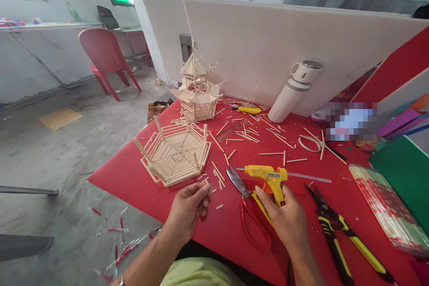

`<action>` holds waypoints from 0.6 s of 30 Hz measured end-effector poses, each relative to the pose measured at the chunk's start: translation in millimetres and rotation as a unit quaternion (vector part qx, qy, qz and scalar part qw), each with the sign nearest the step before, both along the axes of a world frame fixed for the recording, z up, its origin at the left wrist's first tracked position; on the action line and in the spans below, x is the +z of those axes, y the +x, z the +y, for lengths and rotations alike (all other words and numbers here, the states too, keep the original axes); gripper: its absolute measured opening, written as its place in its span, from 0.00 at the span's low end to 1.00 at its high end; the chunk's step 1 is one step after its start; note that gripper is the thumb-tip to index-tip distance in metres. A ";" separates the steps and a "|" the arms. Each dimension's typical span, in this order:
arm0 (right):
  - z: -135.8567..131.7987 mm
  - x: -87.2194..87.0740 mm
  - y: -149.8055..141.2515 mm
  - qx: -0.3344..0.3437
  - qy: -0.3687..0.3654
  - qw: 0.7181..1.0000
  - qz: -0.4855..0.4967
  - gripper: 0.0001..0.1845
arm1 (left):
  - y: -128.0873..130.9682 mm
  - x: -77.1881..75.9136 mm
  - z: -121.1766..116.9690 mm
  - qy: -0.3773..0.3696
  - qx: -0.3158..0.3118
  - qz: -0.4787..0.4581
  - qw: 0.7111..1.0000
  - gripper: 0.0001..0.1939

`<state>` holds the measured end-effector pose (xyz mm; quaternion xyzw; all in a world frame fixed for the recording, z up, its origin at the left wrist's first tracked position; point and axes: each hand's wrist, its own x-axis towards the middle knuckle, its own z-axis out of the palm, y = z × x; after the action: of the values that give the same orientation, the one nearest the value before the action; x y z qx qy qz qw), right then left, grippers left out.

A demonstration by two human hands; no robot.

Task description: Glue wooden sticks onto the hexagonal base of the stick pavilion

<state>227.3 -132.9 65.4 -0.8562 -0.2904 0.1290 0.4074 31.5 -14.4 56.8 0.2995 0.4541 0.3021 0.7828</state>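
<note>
My left hand (pixel 190 203) is closed in a pinch in front of the wooden frame, with what looks like a short piece of wooden stick (pixel 207 183) at the fingertips. In my right hand (pixel 287 218) is a yellow hot glue gun (pixel 267 173), gripped by its handle, its nozzle pointing left. Scissors with red handles (pixel 256 232) lie beside that hand, partly under the glue gun. The eight-sided-looking stick frame (pixel 179 155) has a web-like floor and several upright posts. Behind it stands a tiered stick pagoda (pixel 195 87) with a pointed roof.
Loose sticks (pixel 248 134), a clear ruler (pixel 232 129) and a yellow utility knife (pixel 250 110) lie across the red table (pixel 208 223). A white thermos (pixel 293 94) stands at the back. Black-and-yellow cutters (pixel 342 232) and a stick packet (pixel 389 205) lie at right.
</note>
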 end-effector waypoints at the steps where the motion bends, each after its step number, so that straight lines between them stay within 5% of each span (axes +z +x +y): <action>1: -0.2 0.9 6.1 0.000 -0.003 1.000 0.002 0.26 | 5.4 2.0 1.0 0.009 -0.008 0.009 1.000 0.20; 9: 10.8 -12.4 47.4 0.017 0.020 0.999 0.033 0.26 | 71.6 17.7 17.1 0.066 -0.023 0.076 0.995 0.23; 18: 11.3 -25.9 46.3 0.040 0.006 0.998 0.053 0.26 | 35.5 13.0 -12.6 0.052 -0.043 0.106 0.992 0.24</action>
<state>273.6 -121.6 39.5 -0.8335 -0.3033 0.1885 0.4215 67.0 -27.1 69.8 0.3899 0.5050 0.2578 0.7256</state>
